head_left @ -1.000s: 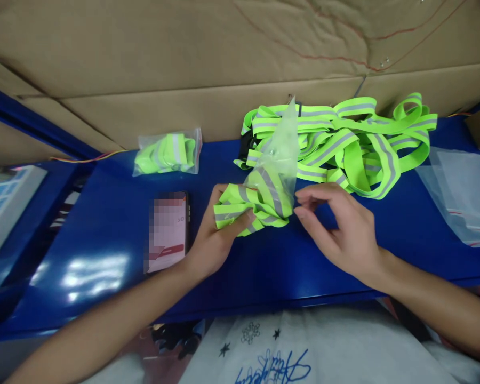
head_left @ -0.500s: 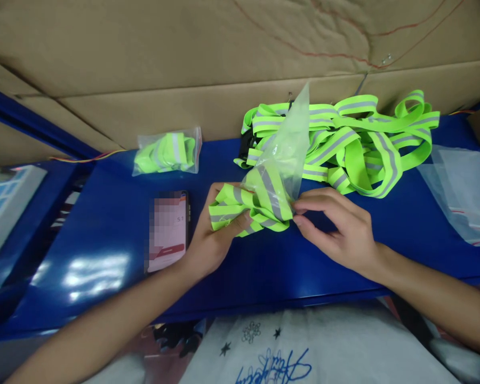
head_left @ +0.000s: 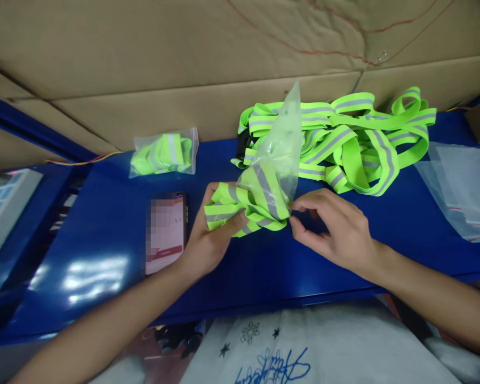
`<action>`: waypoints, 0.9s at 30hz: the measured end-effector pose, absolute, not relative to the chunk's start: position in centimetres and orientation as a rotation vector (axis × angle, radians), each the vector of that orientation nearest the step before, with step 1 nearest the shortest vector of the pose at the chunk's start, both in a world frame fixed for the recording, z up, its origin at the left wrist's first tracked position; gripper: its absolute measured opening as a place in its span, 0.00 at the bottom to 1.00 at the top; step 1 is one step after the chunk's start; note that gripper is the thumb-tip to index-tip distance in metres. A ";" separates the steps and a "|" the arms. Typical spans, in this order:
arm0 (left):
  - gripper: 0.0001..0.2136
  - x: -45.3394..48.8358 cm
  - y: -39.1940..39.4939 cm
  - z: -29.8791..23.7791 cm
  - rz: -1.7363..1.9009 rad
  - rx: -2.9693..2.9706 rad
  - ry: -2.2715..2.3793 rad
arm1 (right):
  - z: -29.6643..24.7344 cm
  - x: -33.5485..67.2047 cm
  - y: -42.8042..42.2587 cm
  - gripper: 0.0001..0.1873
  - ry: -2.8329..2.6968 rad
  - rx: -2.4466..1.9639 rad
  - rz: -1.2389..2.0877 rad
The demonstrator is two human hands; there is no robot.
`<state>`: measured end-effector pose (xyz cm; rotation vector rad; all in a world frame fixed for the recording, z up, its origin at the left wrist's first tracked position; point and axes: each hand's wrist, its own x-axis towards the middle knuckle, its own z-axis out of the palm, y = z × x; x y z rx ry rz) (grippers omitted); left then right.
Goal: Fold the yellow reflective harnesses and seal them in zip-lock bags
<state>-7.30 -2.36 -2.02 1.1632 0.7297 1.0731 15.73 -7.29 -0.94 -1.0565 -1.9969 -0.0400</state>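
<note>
My left hand (head_left: 214,234) is closed around a folded neon-yellow reflective strap (head_left: 226,205) with grey stripes. A clear plastic bag (head_left: 284,133) covers the upper part of that strap, its pointed corner sticking up. At the strap's right side, the thumb and forefinger of my right hand (head_left: 332,229) pinch the edge of the bag. Behind them a loose heap of the same reflective straps (head_left: 368,160) lies on the blue table (head_left: 256,282), with a black piece at its left end.
A filled bag of reflective strap (head_left: 164,154) lies at the back left. In front of it is a phone (head_left: 166,234). Several flat clear zip bags (head_left: 464,176) lie at the right. Brown cardboard (head_left: 164,106) stands along the back edge.
The whole view has shifted slightly. Both hands keep nearly the same hold on the strap and the bag; little else differs.
</note>
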 end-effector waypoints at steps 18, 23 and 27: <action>0.16 -6.9 -2.7 -3.4 1.229 1.285 0.933 | -2.0 13.3 -7.5 0.04 -2.115 -1.061 0.094; 0.18 -7.3 -2.6 -3.2 1.213 1.524 0.933 | -1.8 13.8 -7.3 0.10 -2.104 -1.095 0.023; 0.22 -7.4 -2.8 -2.6 1.245 1.955 0.906 | -1.3 14.0 -7.3 0.15 -2.070 -1.117 -0.095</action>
